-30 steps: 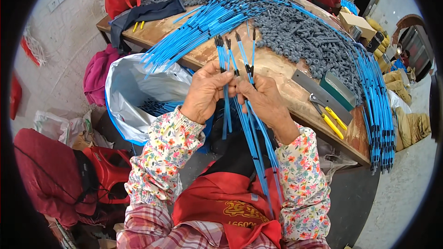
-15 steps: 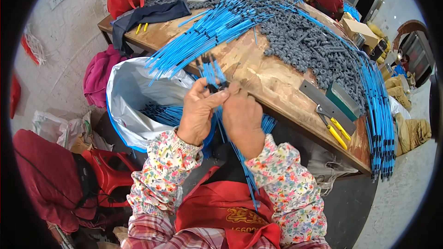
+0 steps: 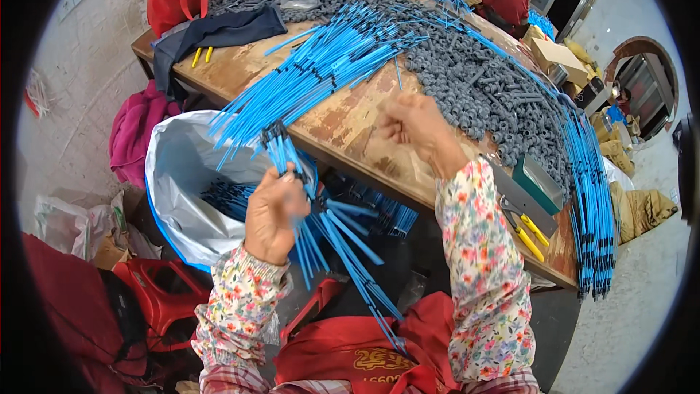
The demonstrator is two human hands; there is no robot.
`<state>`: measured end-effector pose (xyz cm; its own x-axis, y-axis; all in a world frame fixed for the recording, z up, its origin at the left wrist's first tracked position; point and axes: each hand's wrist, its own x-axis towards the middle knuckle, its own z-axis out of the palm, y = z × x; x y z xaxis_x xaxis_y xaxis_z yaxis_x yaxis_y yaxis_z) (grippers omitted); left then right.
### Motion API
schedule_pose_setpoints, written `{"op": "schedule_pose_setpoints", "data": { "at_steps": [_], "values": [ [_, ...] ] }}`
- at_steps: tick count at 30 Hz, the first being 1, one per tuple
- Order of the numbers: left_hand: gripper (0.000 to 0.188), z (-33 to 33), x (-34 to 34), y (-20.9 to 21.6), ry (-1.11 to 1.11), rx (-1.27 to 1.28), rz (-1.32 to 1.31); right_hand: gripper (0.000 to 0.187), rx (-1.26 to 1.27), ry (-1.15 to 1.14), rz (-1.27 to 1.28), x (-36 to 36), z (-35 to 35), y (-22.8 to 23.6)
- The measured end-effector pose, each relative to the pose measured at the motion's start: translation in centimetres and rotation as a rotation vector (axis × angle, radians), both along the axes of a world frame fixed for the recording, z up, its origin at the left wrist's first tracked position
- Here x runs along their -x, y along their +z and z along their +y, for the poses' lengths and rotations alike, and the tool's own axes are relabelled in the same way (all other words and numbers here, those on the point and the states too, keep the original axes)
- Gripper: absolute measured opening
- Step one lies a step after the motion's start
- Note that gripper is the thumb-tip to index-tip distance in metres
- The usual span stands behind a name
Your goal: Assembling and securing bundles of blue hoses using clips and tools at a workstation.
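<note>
My left hand is closed round a bundle of thin blue rods with black fittings. The rods' black-tipped upper ends gather above my fingers, and their lower lengths fan out downward over my lap. My right hand is apart from the bundle, raised over the table edge with its fingers curled in. Motion blurs its fingertips, and I cannot make out whether anything small is between them. Beyond my left hand, a large pile of similar blue rods lies on the wooden table.
Grey plastic pieces heap across the table. Yellow-handled pliers and a green tray lie at the right, near hanging blue rods. A white-lined bag and a red stool stand left. Co-workers sit at the far end.
My right hand has left the bundle and moved up and right over the table. My left hand has lowered to the left with the bundle, whose rods now spread out.
</note>
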<state>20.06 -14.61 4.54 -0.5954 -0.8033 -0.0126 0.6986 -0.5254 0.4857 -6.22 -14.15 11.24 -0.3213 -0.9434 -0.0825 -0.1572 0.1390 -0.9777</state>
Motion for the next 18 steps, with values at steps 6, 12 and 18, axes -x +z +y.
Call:
{"op": "schedule_pose_setpoints", "data": {
  "at_steps": [6,12,18],
  "values": [
    [0.024,-0.1,-3.3,0.0,-0.041,-0.044,0.16,0.02,0.072,-0.26,-0.046,3.5,-8.8,-0.1],
    [0.031,0.5,-6.5,0.3,0.072,-0.005,0.095,0.035,0.098,-0.406,0.663,6.0,-18.0,-1.5],
    [0.043,-0.3,-8.7,-0.4,0.007,0.048,0.293,0.032,-0.019,-0.514,0.821,2.6,-19.0,-0.7]
  ]
}}
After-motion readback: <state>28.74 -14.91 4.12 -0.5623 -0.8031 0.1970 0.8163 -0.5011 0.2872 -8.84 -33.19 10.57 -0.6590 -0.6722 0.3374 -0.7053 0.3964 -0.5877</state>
